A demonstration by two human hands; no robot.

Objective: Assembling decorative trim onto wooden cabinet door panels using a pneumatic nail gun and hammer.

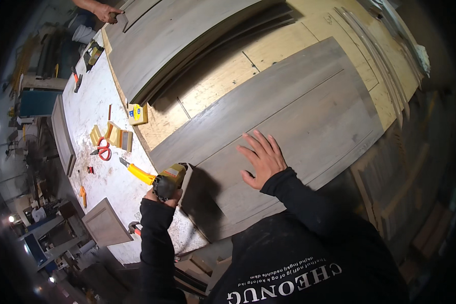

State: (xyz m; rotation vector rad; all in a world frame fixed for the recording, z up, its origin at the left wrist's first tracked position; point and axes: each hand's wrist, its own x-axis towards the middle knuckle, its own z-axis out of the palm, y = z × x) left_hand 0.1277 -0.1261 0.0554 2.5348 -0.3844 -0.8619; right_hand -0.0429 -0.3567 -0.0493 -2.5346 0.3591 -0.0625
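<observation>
My left hand [175, 198] is closed around a yellow-green and black power tool that looks like a nail gun [174, 175], by the left edge of a grey wood-grain panel [289, 109]. The tool casts a dark shadow on the panel, and its far end is partly hidden. On the middle of that panel my right hand [262, 161] lies with its fingers spread, holding nothing. Just left of the tool, a yellow-handled knife [141, 174] rests on the white worktable [88, 119].
Red-handled scissors [104, 150], glue-coloured blocks [118, 136], pliers [77, 80] and a second nail gun [92, 54] lie on the white surface. Beyond are stacked grey panels [187, 38]. Another person's hand [105, 12] grips something at top left. Wooden strips [377, 55] lie right.
</observation>
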